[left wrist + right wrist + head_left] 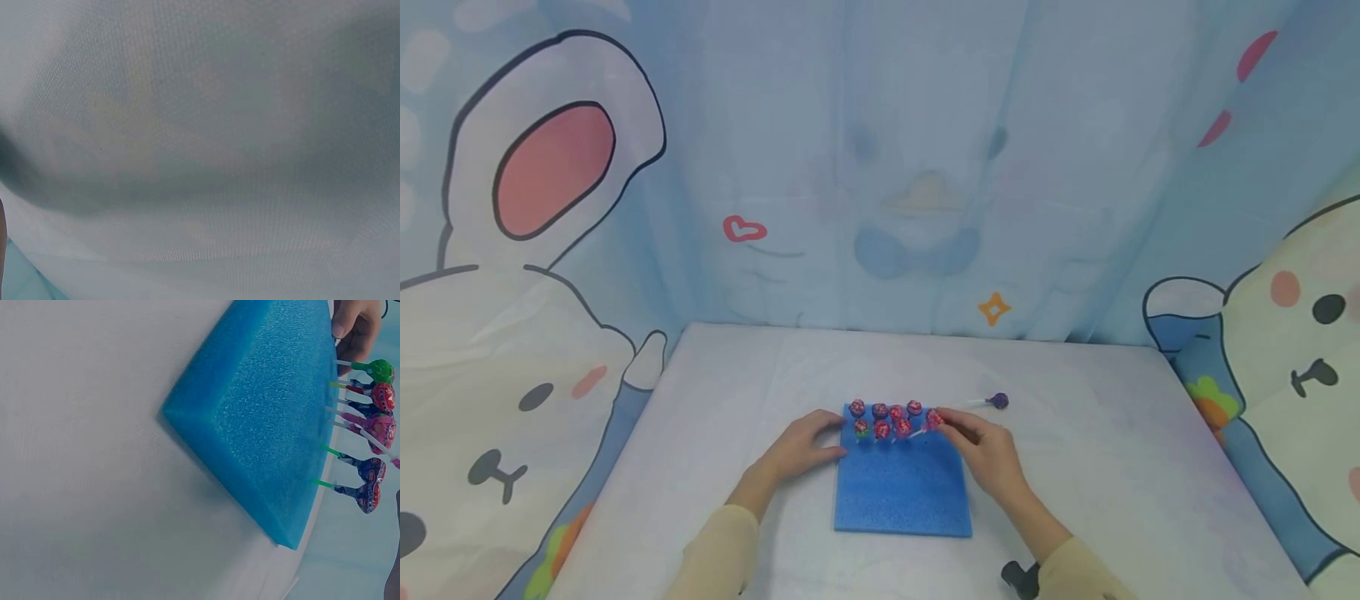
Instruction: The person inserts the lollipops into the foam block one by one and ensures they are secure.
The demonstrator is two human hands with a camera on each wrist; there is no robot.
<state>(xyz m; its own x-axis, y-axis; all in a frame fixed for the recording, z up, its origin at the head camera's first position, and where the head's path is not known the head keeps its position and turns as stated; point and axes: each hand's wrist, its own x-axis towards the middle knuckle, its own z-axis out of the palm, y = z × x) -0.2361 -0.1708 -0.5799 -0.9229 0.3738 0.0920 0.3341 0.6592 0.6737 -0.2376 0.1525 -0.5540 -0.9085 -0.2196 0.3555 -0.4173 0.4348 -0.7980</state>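
A flat blue foam block [901, 492] lies on the table, with several wrapped lollipops [882, 430] standing upright by their sticks in two rows along its far part. My right hand [988, 454] pinches a pink lollipop [934, 419] near the far right corner, its white stick slanting down to the left. In the right wrist view, that white stick [378, 445] crosses in front of the standing lollipops. My left hand [801, 446] rests its fingertips and thumb at the block's left edge. The left wrist view holds mostly white cloth [200, 237].
A purple lollipop [998, 401] lies on the white tabletop [760, 358] beyond the right hand. Close to the right sleeve is a black object [1019, 578]. Printed cloth [925, 125] hangs behind and on both sides of the table.
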